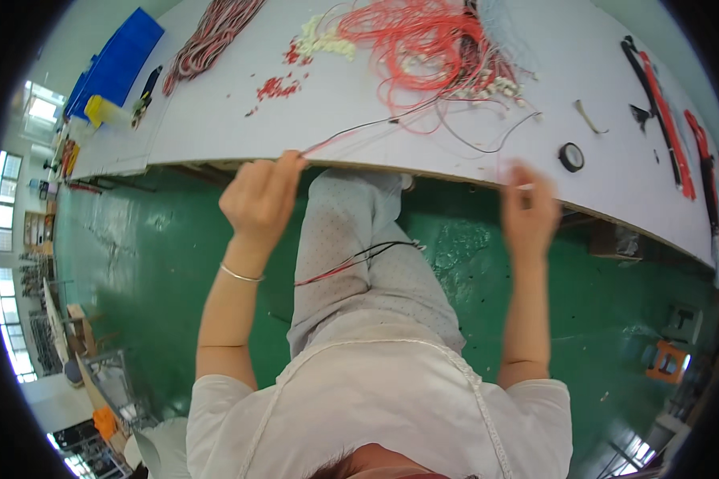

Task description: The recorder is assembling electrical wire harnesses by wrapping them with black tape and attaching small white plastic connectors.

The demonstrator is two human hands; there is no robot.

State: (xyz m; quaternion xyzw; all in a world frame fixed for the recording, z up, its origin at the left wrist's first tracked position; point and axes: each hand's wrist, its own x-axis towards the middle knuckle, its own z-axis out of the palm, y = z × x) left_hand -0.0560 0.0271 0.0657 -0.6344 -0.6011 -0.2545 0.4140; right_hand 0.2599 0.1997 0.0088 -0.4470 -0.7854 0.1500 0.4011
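At the table's near edge my left hand point(261, 191) is closed in a pinch on a pair of thin red and black wires point(327, 140). These wires run from the fingertips up to the right across the tabletop, toward a tangled heap of red wire point(415, 36). My right hand point(529, 203) is over the edge farther right, blurred by motion, with its fingers curled together. A small whitish bit shows at those fingers, too smeared to name. Across my lap lie several short red and black wires point(359, 262) with pale ends.
White connectors point(499, 88), red bits point(278, 88) and cream bits point(327, 40) lie scattered on the white table point(208, 128). A wire bundle point(208, 44) and a blue bin point(116, 64) are at left. Black tape point(571, 156) and red and black sleeving point(663, 120) lie at right.
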